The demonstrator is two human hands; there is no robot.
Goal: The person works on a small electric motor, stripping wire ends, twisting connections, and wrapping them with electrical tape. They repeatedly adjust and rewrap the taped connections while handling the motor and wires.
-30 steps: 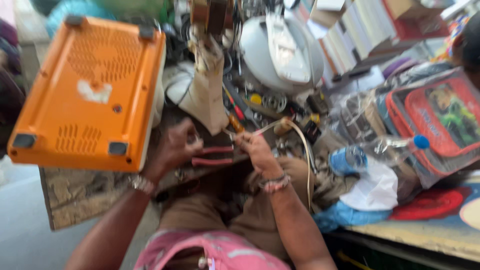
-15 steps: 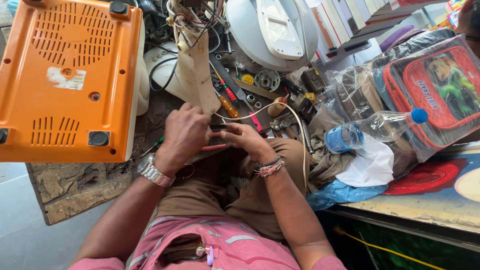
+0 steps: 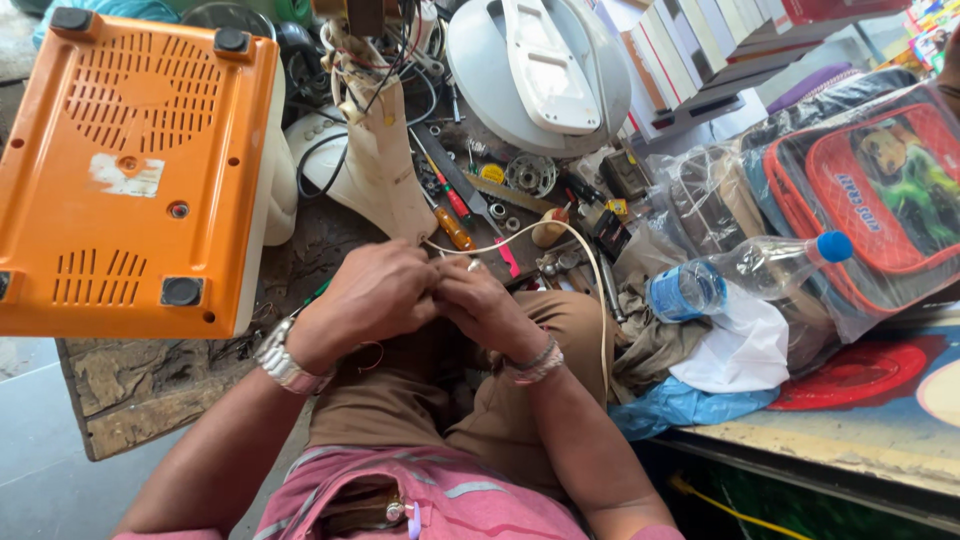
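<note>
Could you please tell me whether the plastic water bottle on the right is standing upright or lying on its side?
Lying on its side. The water bottle rests across a white cloth, its blue cap pointing right and still on.

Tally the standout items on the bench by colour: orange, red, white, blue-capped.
Orange: 1, upturned appliance base
Red: 1, backpack in clear plastic
White: 2, round appliance housing; cord running to both hands
Blue-capped: 1, water bottle
Total: 5
</note>
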